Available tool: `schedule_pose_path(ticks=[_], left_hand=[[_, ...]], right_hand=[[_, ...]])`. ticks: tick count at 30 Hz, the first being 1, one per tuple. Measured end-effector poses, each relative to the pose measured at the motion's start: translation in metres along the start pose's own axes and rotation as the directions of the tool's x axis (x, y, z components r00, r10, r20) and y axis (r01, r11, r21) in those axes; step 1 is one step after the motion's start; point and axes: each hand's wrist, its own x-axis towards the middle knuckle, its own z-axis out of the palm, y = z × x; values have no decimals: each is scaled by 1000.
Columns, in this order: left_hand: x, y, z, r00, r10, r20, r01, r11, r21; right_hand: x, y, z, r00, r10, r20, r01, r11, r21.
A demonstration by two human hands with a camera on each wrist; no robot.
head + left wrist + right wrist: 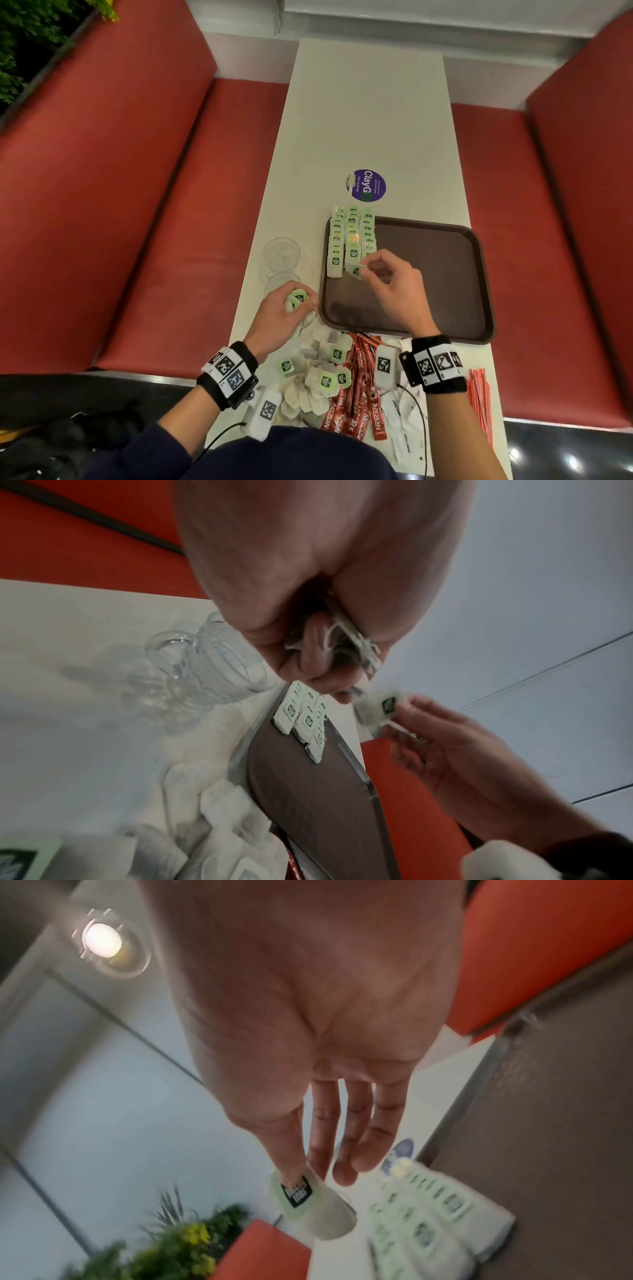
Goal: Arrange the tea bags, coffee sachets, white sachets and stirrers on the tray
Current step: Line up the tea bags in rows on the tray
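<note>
A brown tray (445,274) lies on the white table (370,120). Three rows of green-tagged tea bags (351,240) fill its far left corner. My right hand (383,274) hovers over the tray just below the rows and pinches one tea bag (356,270) (308,1202) between thumb and forefinger. My left hand (287,315) is beside the tray's left edge, curled round a small bunch of tea bags (297,299) (356,642). Loose tea bags (318,377), red coffee sachets (359,383), white sachets (404,421) and red stirrers (481,401) lie near the table's front edge.
Two clear glass mugs (281,255) stand left of the tray, close to my left hand. A purple round sticker (368,185) is on the table beyond the tray. Red bench seats (171,222) flank the table on both sides.
</note>
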Motion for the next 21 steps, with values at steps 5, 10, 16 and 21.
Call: schedule_pose_path(ticks=[5, 10, 16, 21], left_hand=[[-4, -4, -4, 999, -35, -14, 34, 998, -53], [-6, -5, -6, 997, -70, -15, 68, 993, -94], [-11, 2, -9, 997, -73, -17, 70, 988, -139], [-13, 5, -12, 995, -96, -35, 88, 980, -179]], right_hand=[[31, 51, 14, 994, 91, 63, -75, 973, -219], [60, 75, 37, 984, 139, 112, -105, 959, -265], [80, 79, 49, 993, 122, 2, -117, 956, -269], [82, 80, 55, 988, 142, -53, -151, 947, -284]])
